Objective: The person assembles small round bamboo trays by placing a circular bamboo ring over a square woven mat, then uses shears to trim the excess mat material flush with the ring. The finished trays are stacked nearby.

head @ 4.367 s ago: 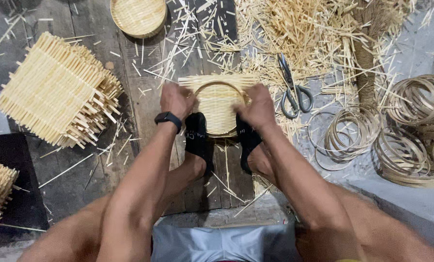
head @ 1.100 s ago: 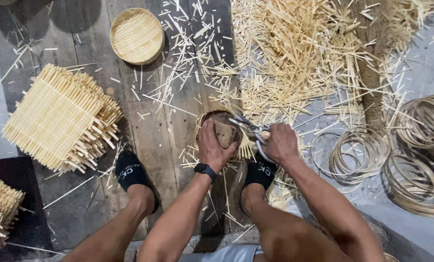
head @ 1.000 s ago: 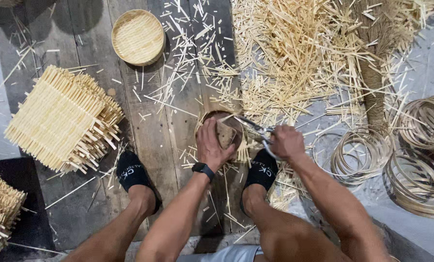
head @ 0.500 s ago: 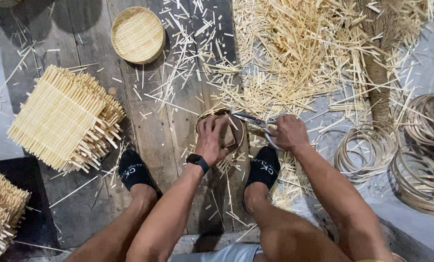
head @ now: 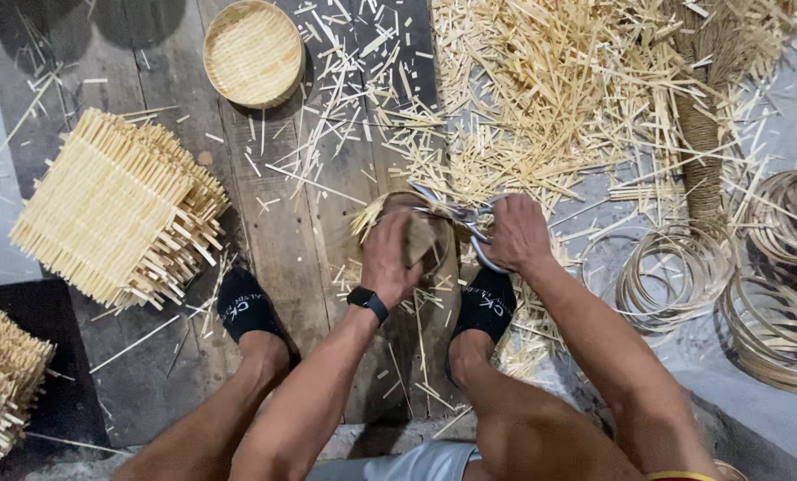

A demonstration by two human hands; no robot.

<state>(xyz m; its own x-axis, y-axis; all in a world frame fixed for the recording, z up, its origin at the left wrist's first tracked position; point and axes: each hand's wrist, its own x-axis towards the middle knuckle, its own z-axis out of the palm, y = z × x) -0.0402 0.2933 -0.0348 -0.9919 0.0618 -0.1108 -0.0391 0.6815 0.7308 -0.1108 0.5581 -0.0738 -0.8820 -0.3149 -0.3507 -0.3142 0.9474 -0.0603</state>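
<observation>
A person is sitting on the floor with 2 feet in black socks [head: 249, 307] resting on dark wooden boards [head: 300, 240]. The left hand [head: 391, 258], with a black watch [head: 367, 301] on its wrist, is gripping a small round woven basket [head: 421, 233]. Its fingers are curled tight around the basket's rim and are holding it up on its edge, between the 2 feet. The right hand [head: 516, 233] is holding scissors [head: 456, 214], with its fingers closed through the handles. The scissor blades are lying across the top rim of the basket, where loose strip ends are sticking out. I cannot tell if the blades are apart.

Further out, a stack of square woven mats [head: 118, 209] is sitting on the left. Coils of thin bamboo rings [head: 683, 272] are lying on the right. A big pile of cut bamboo strips [head: 550, 98] is spreading behind the hands. A finished round basket [head: 253, 53] is resting at the far end of the boards.
</observation>
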